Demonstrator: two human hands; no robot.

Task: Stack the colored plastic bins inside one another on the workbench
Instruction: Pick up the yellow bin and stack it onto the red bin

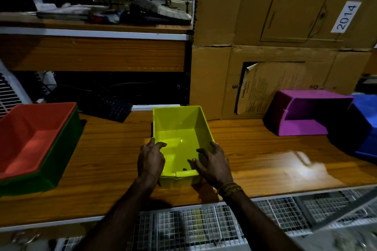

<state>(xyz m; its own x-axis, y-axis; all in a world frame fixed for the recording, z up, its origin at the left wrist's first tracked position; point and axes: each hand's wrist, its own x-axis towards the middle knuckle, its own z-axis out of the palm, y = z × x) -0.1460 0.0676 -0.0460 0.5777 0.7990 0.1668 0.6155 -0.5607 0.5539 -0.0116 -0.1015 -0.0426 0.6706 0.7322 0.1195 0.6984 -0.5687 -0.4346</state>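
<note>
On the wooden worktop point(255, 149), both hands, left hand point(150, 159) and right hand point(212, 162), clasp the near rim of the lime-green rectangular plastic bin point(179, 128), its long axis running near-to-far, with the red plastic bin point(30, 138) nested in a dark green plastic bin point(61, 159) lying to the left, nearer the left grip.

The scene is dim, with deep black in the open shelf recess point(114, 89) at the back. A bright smeared patch of glare lies on the glossy orange-brown wooden surface point(306, 166) at the right, and a small highlight glints inside the lime-green plastic bin point(181, 140). Soft shadows fall beneath both forearms. Straight edges bow towards the frame borders, and the white wire mesh point(336, 206) at the lower right is streaked with blur.
</note>
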